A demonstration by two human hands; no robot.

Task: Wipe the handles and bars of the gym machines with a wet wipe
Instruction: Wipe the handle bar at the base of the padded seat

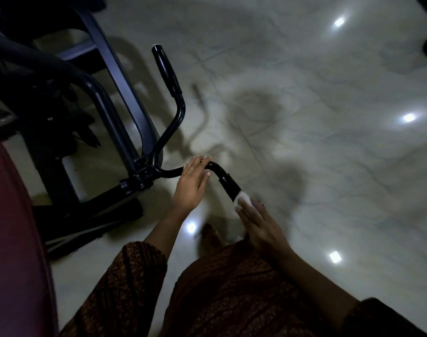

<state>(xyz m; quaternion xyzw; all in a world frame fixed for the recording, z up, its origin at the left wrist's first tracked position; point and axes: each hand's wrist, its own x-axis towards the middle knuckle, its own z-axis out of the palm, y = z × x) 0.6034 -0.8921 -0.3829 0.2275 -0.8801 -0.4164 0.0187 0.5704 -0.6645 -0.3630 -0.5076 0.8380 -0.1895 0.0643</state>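
A black handlebar (169,128) branches from the machine's clamp into two arms with dark grips. The far grip (165,69) points up and away. My left hand (191,182) rests on the bend of the near bar, fingers wrapped over the tube. My right hand (257,221) holds a white wet wipe (242,199) around the near grip (229,186), and the wipe covers the grip's lower end. The hand is blurred, and its fingers curl round the wipe and the grip.
The dark machine frame (115,76) and its base (86,215) fill the left side. A dark red padded edge (13,239) runs along the far left. Pale marble floor (329,93) with light reflections spreads to the right. My patterned clothing (231,300) covers the bottom of the view.
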